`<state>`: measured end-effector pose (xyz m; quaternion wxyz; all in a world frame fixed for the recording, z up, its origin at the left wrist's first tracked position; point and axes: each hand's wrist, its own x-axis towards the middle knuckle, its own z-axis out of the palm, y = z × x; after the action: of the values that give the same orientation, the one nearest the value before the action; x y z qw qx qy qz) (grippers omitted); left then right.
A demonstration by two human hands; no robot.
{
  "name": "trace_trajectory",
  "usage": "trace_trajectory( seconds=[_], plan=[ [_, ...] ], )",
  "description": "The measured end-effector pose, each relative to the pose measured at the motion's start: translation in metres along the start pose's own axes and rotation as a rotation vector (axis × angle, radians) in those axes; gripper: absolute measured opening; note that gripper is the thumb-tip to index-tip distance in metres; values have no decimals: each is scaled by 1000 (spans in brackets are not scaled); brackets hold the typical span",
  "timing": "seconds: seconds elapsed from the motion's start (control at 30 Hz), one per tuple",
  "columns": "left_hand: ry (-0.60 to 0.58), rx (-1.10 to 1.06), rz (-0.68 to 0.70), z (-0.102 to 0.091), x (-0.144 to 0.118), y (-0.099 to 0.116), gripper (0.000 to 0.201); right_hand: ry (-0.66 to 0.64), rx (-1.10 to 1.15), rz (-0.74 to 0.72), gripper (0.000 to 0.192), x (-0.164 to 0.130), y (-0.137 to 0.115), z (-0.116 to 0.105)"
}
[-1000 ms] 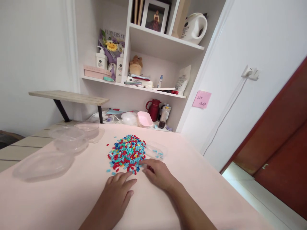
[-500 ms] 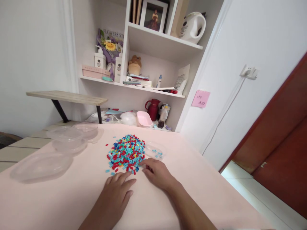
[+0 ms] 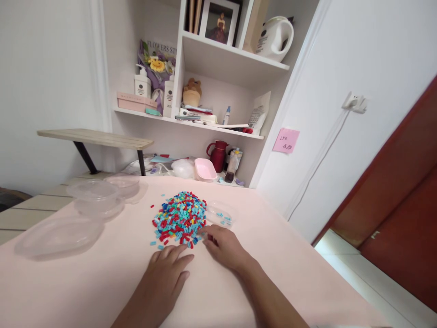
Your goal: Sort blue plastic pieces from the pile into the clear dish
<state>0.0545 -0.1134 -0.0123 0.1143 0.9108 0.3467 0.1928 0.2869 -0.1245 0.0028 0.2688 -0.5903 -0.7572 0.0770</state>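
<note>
Barely anything moved: right hand (image 3: pixel 223 246) pinching at bead pile (image 3: pixel 180 217) 5 o'clock edge, grip unclear; left hand (image 3: pixel 167 273) flat, open; a sweep could've scattered beads

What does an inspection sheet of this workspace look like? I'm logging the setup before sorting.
Surface: pink table, flat.
Job's things: pile of beads; small clear dish with a few blue beads.
Clutter: clear tubs and lid at left.
Hands: left hand flat on table; right hand, fingers at pile's edge.
Cables: white cord down wall from socket.
Surroundings: shelves, kettle, red jug, pink note.
</note>
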Motion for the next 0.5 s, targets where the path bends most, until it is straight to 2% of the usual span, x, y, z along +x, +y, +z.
trace_trajectory(
  seconds=[0.33,0.5],
  plan=[
    [-19,15,-7,-1,1,1,38,5,-3,7,31,1,2,1],
    [-17,18,-8,-1,0,2,38,47,12,-9,24,1,1,2]
  ],
)
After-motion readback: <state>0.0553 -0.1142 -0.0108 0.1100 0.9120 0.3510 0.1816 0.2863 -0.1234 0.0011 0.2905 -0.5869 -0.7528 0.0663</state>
